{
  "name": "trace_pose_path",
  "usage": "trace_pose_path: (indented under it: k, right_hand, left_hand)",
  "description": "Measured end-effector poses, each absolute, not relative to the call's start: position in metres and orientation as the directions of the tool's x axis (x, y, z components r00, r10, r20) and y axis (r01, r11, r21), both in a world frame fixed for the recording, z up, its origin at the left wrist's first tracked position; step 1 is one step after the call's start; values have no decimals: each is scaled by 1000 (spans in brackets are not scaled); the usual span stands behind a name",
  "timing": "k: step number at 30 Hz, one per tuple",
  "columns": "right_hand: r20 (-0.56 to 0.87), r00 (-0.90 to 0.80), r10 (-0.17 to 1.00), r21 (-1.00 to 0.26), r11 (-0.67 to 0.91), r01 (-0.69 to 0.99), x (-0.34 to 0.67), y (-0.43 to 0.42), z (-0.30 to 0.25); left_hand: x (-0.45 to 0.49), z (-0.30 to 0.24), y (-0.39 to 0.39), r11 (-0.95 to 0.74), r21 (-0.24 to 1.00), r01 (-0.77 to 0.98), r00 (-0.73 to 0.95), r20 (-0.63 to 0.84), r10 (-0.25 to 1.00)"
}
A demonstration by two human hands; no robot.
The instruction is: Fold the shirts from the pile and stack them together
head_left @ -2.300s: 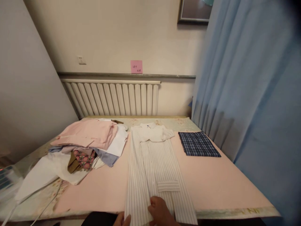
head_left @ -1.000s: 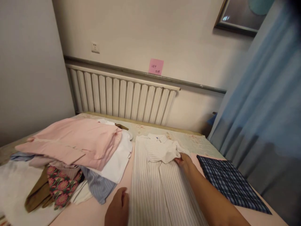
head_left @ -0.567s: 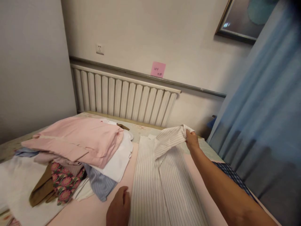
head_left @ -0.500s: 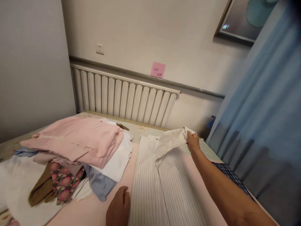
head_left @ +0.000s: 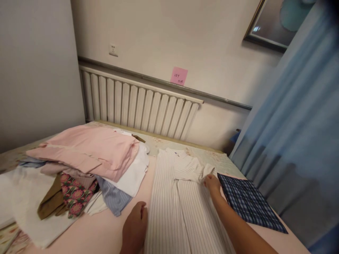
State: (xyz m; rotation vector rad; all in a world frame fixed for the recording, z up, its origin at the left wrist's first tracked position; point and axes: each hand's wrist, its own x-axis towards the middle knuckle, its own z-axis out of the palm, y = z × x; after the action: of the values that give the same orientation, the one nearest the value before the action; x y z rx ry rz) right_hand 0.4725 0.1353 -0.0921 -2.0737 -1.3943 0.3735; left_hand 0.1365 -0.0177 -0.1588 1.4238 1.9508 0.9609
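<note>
A white shirt with thin dark stripes lies lengthwise in front of me, its collar at the far end. One sleeve is folded across its upper part. My right hand is closed on the cuff end of that sleeve, low over the right side of the shirt. Beside the lower left edge of the shirt is my left hand, with its fingers curled in. Whether it grips the fabric edge is hidden from view.
To the left, a heap of clothes is topped by a folded pink garment, with a floral piece below. A dark plaid folded cloth lies right. A radiator stands behind the bed; a blue curtain hangs right.
My right hand has brought the sleeve end down and toward me, so the sleeve now lies lower across the shirt. More of the plaid cloth shows. My left hand stays near the shirt's edge.
</note>
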Motion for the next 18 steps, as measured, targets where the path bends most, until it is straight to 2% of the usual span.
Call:
trace_pose_path:
  k: [3,5,12,14,18]
  right_hand:
    - [-59,336,940,-808,-243,537,434,102,-113]
    - [-141,258,956,-886,-238,399,405,80,-124]
    - [-288,130,949,-957,-291,5,341,14,-137]
    - [-317,98,943,-948,-314,-42,332,-1,-136]
    - [-361,56,931,-932,-363,26,325,-36,-139]
  left_hand:
    - [136,-158,-17,157,815,557,-278,4,961]
    - [137,-157,-17,153,827,541,-272,0,962]
    - [136,-154,-17,145,839,525,-258,-5,966]
    - [135,-154,-17,138,838,528,-249,-2,968]
    - [134,-155,-16,119,837,535,-246,19,969]
